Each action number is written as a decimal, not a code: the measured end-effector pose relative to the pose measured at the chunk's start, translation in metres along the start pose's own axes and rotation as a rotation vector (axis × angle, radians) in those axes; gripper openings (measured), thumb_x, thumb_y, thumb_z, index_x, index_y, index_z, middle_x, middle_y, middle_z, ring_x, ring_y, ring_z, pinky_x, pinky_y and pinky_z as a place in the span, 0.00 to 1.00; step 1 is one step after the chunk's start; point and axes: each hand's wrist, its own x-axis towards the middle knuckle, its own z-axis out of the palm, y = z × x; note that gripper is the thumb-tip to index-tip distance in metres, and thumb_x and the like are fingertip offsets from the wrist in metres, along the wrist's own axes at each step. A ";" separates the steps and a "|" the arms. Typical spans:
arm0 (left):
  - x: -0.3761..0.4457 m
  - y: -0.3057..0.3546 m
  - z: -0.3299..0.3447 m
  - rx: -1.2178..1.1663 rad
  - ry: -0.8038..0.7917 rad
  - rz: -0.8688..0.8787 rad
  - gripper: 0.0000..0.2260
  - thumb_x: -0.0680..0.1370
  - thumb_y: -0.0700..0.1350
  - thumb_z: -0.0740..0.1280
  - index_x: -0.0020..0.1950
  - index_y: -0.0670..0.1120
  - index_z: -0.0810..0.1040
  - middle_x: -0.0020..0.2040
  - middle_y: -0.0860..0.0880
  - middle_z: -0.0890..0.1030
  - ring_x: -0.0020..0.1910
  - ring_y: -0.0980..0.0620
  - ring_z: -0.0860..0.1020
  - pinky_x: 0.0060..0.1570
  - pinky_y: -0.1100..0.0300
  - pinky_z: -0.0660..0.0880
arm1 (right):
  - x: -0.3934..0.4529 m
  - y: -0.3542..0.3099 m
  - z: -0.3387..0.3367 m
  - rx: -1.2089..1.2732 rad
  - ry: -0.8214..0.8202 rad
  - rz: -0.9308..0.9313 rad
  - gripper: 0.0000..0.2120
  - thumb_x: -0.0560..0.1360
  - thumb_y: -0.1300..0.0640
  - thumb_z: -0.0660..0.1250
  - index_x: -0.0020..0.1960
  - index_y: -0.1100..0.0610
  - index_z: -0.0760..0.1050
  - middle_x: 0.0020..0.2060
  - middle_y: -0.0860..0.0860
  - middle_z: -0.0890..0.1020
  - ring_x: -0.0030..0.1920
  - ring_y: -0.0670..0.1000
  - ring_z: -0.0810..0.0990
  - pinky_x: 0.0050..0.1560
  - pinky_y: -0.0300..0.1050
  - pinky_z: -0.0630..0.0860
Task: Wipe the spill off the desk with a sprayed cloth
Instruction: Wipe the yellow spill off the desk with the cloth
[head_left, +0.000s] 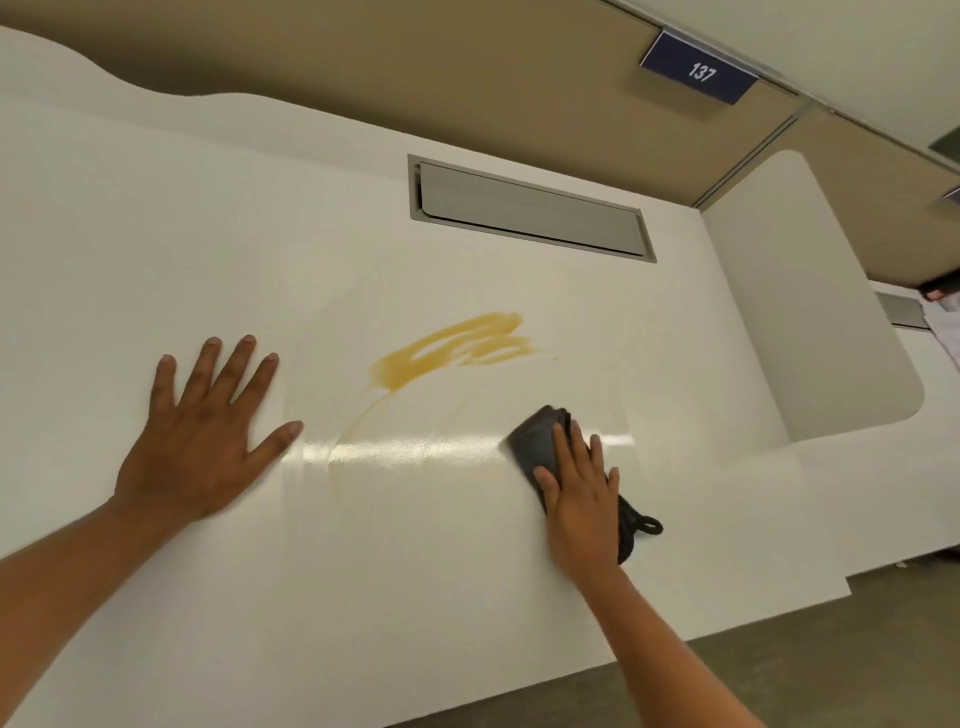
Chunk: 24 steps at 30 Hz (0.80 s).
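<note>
— Where is the cloth (540, 444) on the bench (182, 249)?
— Flat under the right grip (582, 499), which presses on it with fingers spread; part of it pokes out ahead of the fingertips and part trails out to the right of the wrist.

— And the spill (452, 351)?
— On the bench ahead of the right grip and a little to its left, apart from the cloth. It lies ahead and to the right of the left grip (202, 431), which rests palm-down on the bench.

— Anything further back?
— A hatch (530, 210) set into the bench, beyond the spill. A number sign (698, 67) hangs on the partition (415, 67) behind it, further right.
</note>
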 end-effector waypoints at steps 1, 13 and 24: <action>0.000 0.000 0.000 0.000 0.002 0.004 0.39 0.81 0.72 0.46 0.87 0.51 0.54 0.88 0.47 0.56 0.87 0.49 0.49 0.83 0.34 0.48 | 0.027 0.003 -0.009 0.021 0.020 0.053 0.29 0.88 0.44 0.52 0.86 0.47 0.50 0.86 0.46 0.51 0.86 0.57 0.48 0.82 0.67 0.52; 0.000 0.003 -0.008 0.014 -0.016 0.007 0.40 0.81 0.72 0.47 0.87 0.50 0.58 0.88 0.46 0.59 0.87 0.40 0.58 0.83 0.33 0.52 | 0.086 -0.093 0.009 0.009 0.073 -0.033 0.29 0.88 0.43 0.49 0.87 0.46 0.49 0.87 0.46 0.50 0.85 0.56 0.50 0.81 0.65 0.54; 0.000 0.004 -0.010 0.004 -0.018 0.009 0.39 0.81 0.71 0.49 0.87 0.50 0.59 0.88 0.46 0.58 0.87 0.40 0.58 0.83 0.32 0.52 | 0.061 0.011 -0.011 0.051 0.044 0.063 0.27 0.88 0.45 0.50 0.86 0.48 0.52 0.86 0.48 0.53 0.85 0.59 0.51 0.81 0.68 0.54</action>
